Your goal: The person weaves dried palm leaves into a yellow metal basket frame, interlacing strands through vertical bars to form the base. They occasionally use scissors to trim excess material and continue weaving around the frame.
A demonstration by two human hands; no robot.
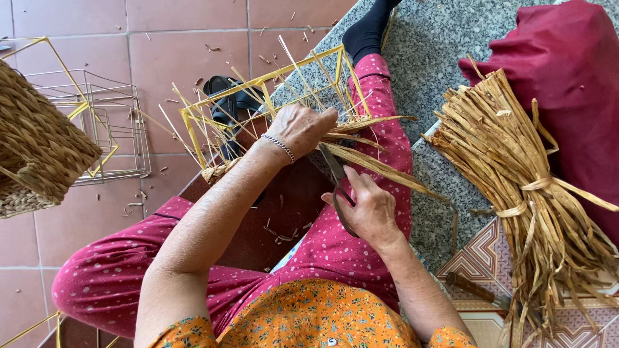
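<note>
The left hand (pixel 302 129) gripped flat dried straw strips (pixel 377 164) against a yellow wire frame (pixel 258 106); right hand (pixel 364 206) fingers closed around metal scissors (pixel 335 169).

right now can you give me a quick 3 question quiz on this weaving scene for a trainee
1. True or false: the right hand holds scissors.
2. What does the left hand grip? A) dried straw strands B) the red cloth C) the woven basket
3. Fill in: the tied straw bundle lies on the person's ____ side.

Key: 1 true; 2 A; 3 right.
</note>
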